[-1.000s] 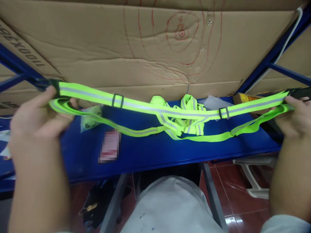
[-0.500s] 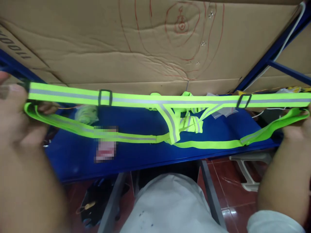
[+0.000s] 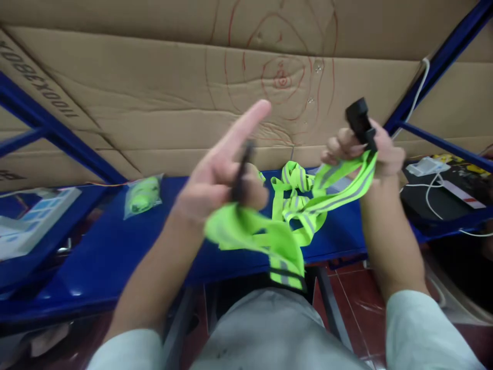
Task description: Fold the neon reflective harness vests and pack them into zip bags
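Observation:
A neon yellow-green reflective harness (image 3: 342, 187) with grey stripes hangs between my hands, its straps slack. My left hand (image 3: 211, 180) is closed round a black buckle (image 3: 242, 177) at one end, with the index finger stretched out; motion blurs it. Raised at the right, my right hand (image 3: 385, 154) grips the straps just below another black buckle (image 3: 360, 121), which sticks up above the fingers. A black strap slider (image 3: 287, 278) hangs low near my lap. Behind the harness, more yellow-green reflective straps (image 3: 295, 174) lie bunched on the blue table (image 3: 181, 200).
A clear bag (image 3: 142, 196) with yellow-green material lies on the table's left side. Cardboard (image 3: 169, 103) with red drawn rings stands behind, between blue frame posts (image 3: 65, 139). White cables (image 3: 427, 192) lie at the right, a white-and-blue tray (image 3: 42, 221) at the left.
My hands have come inward from far apart, and the harness that was stretched level between them now sags and folds. The buckle in my right hand has come into sight.

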The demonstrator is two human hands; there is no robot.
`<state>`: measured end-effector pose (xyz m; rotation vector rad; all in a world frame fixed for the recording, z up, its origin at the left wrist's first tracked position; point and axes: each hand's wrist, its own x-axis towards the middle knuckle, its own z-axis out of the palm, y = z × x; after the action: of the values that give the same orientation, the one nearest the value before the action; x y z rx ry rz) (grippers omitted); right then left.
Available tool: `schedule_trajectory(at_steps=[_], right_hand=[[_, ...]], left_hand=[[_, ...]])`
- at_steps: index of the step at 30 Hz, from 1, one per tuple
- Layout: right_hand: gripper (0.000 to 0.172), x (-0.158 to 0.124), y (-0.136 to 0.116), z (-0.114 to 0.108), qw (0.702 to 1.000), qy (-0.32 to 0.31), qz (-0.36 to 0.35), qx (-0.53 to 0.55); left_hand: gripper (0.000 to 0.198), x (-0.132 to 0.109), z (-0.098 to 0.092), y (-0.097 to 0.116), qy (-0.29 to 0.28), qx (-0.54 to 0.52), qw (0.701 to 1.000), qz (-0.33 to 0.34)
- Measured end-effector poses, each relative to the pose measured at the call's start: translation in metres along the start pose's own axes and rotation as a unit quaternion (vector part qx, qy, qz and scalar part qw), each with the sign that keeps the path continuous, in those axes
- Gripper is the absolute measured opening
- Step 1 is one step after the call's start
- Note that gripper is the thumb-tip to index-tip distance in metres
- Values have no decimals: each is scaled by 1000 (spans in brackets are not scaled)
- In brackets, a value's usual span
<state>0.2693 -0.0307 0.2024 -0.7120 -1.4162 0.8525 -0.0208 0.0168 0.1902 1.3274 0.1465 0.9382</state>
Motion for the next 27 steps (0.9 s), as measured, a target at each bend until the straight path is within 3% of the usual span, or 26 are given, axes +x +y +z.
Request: schedule_trajectory(at_steps=[1, 3, 6, 9, 11, 16, 20, 23, 27], right_hand=[[55, 7, 5, 19, 998, -45, -6, 36], [58, 15, 15, 48, 996, -73, -8, 46], [57, 18, 26, 69, 998, -60, -1, -12], [35, 15, 32, 71, 994, -35, -32, -97], [29, 12, 36, 68, 990, -6, -49, -135], [50, -1, 39, 65, 993, 41, 30, -108], [56, -15, 35, 78, 988, 31, -13, -152], [55, -18, 42, 95, 983, 32, -39, -177], [49, -11, 61, 102, 989, 126, 8, -83]], left_hand=[[110, 7, 10, -9, -95, -24, 995, 0], [103, 19, 20, -22, -150, -15, 988, -17], [93, 30, 15, -32, -90, 21, 996, 6], [73, 33, 6, -37, 1, 21, 998, 54], [60, 35, 1, -42, 47, 19, 996, 73], [49, 35, -2, -53, 118, 28, 986, 116], [37, 32, 10, -63, 204, 41, 955, 210], [31, 28, 22, -70, 171, 108, 945, 256], [31, 17, 23, -65, 83, 266, 931, 236]])
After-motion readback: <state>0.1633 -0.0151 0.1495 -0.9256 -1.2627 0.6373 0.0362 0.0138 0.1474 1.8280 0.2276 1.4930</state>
